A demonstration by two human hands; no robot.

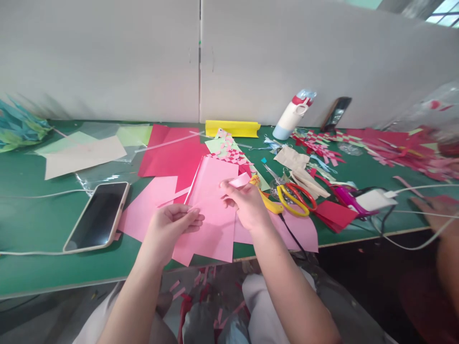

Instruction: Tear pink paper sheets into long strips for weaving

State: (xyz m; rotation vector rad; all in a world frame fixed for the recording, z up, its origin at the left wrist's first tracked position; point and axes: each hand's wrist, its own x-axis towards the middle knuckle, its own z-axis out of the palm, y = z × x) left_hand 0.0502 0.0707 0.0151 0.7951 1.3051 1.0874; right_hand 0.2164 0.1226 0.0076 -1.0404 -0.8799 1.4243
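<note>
Above the sheets of pink paper (211, 239), my right hand (247, 203) is closed, pinching a short pink paper strip (239, 180) that sticks out past the fingers. My left hand (175, 222) hovers to its left, thumb pressed to the fingers. Whatever it may hold is too small to make out against the pink. A thin pale strip (193, 180) slants across the paper just beyond the left fingers. Right of my right hand lie scissors with yellow and red handles (292, 198) and a yellow tool with a black cord (272, 205).
A phone (98, 217) lies at left, near red sheets (172, 153). A yellow folded piece (233, 129), a white bottle (294, 114) and another phone (336, 113) stand along the grey partition. Woven strips (229, 154), cables and a white charger (376, 198) crowd the right, where another person's hand (437, 212) rests.
</note>
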